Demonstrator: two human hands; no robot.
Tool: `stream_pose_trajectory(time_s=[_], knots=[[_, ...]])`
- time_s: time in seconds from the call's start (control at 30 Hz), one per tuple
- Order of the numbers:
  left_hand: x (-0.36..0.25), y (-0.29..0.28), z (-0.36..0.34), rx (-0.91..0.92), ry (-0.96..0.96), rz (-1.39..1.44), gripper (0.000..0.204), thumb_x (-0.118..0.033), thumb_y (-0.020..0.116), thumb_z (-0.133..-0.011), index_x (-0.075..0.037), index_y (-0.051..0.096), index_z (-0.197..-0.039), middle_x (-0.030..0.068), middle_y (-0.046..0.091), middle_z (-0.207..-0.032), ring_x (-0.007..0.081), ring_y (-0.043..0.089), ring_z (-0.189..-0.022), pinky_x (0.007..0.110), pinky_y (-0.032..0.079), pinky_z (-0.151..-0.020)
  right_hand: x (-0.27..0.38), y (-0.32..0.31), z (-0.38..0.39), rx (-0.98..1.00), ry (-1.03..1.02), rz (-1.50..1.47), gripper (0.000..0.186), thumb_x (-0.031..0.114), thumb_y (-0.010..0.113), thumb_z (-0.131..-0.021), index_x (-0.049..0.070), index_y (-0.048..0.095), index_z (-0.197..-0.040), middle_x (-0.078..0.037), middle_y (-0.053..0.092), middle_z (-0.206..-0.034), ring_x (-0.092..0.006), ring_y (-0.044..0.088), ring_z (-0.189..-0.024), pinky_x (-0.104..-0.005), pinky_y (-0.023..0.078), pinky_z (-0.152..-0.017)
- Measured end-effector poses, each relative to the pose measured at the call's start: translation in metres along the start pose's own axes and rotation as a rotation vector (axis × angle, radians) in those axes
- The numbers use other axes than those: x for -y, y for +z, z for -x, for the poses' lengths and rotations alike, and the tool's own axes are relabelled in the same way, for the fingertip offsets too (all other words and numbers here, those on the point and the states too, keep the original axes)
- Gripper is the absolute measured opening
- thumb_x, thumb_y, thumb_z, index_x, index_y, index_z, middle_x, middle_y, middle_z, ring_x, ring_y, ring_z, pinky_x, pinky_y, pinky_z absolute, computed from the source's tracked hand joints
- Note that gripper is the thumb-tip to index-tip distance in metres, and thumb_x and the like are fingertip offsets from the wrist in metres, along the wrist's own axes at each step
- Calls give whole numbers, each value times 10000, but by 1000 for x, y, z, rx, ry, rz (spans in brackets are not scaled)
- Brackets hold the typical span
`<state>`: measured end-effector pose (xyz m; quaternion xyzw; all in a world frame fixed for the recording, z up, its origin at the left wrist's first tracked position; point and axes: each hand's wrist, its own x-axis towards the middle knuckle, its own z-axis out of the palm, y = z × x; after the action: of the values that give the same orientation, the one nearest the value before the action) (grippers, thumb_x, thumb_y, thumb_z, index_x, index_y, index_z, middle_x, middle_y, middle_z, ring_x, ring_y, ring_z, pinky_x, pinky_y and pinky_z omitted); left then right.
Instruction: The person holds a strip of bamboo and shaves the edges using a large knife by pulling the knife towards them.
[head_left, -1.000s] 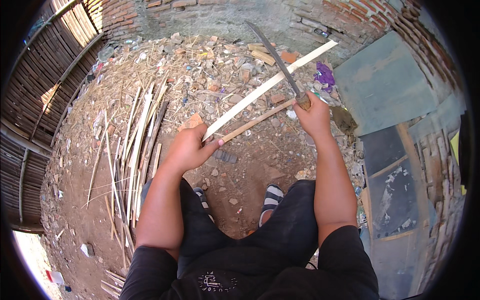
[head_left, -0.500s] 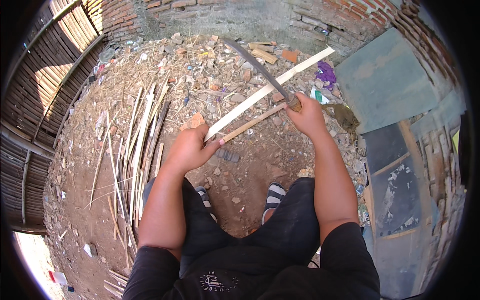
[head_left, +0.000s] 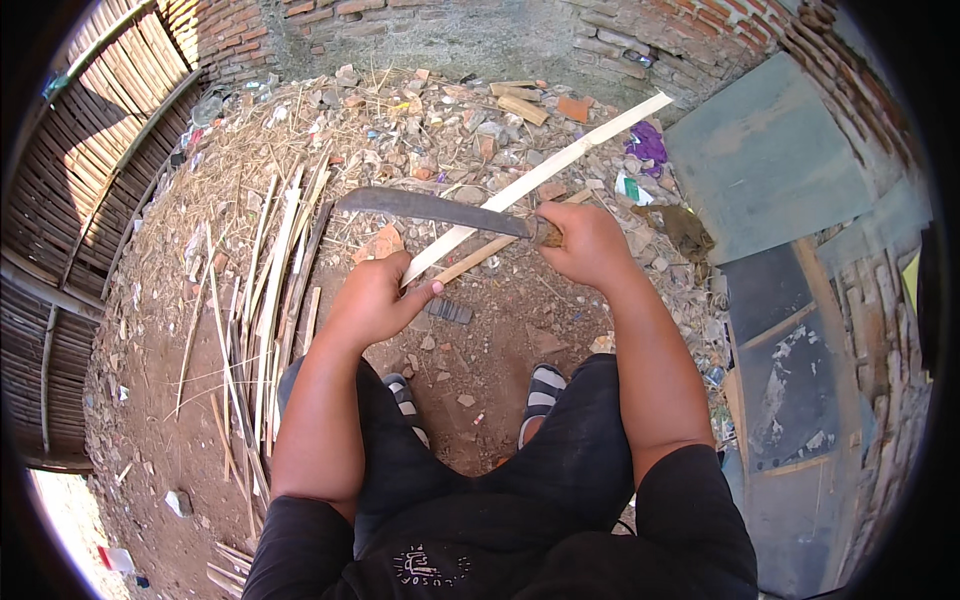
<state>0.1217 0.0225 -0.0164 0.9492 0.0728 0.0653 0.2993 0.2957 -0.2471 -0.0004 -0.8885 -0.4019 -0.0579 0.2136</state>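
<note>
My left hand (head_left: 381, 300) is closed on the near ends of two strips: a long pale wooden strip (head_left: 550, 166) running up to the right and a narrower tan one (head_left: 465, 262). My right hand (head_left: 584, 246) grips the wooden handle of a machete (head_left: 410, 203), whose dark blade points left across both strips. Whether the blade touches them I cannot tell.
Loose strips (head_left: 290, 240) lie on the rubble-strewn ground at left, beside a slatted bamboo wall (head_left: 110, 130). A brick wall (head_left: 430, 40) stands at the back. Flat grey-green panels (head_left: 770, 160) lean at right, near purple plastic (head_left: 646, 147). My sandalled feet (head_left: 542, 400) are below.
The machete blade has swung down and left, from pointing toward the back wall to lying nearly crosswise. My right hand has moved left and slightly down. My left hand has barely moved.
</note>
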Motion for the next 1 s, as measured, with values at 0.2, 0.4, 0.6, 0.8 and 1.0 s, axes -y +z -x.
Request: stream_pose_trajectory(time_s=[0.2,0.4,0.6,0.8,1.0], knots=[[0,-1,-3,0,30,13,470,-439,792,-916,12,663,-881,201,657,-677,382,670,-629,469,516,-607,-36,-10,2,-302,366,-115,356,283,802,-861,55,728,-1124,-188,731,-842,-395,720,-812,-456,542,-711],[5,6,-2,-32,52,37,449,-392,843,-894,17,661,-861,165,625,-653,287,618,-570,420,488,-569,-7,-2,2,-97,128,-66,325,238,795,-820,114,731,-1113,-169,736,-889,-398,717,-864,-490,549,-742],[9,1,0,-20,25,20,465,-411,838,-896,18,660,-869,165,630,-668,282,622,-580,421,487,-572,-3,1,-1,-7,40,-9,325,233,793,-807,135,723,-1110,-161,737,-922,-399,713,-908,-502,550,-769],[6,-1,-4,-11,4,22,448,-405,828,-903,21,689,-915,162,635,-669,293,636,-591,424,494,-584,-40,-14,1,-271,402,-98,336,272,806,-853,79,731,-1118,-205,734,-880,-414,711,-877,-460,552,-758],[5,1,-2,-17,20,36,474,-433,808,-911,14,654,-872,184,638,-663,345,645,-603,454,502,-598,-2,-3,1,-49,84,-86,355,215,798,-811,108,727,-1142,-174,735,-925,-417,706,-905,-490,553,-772]])
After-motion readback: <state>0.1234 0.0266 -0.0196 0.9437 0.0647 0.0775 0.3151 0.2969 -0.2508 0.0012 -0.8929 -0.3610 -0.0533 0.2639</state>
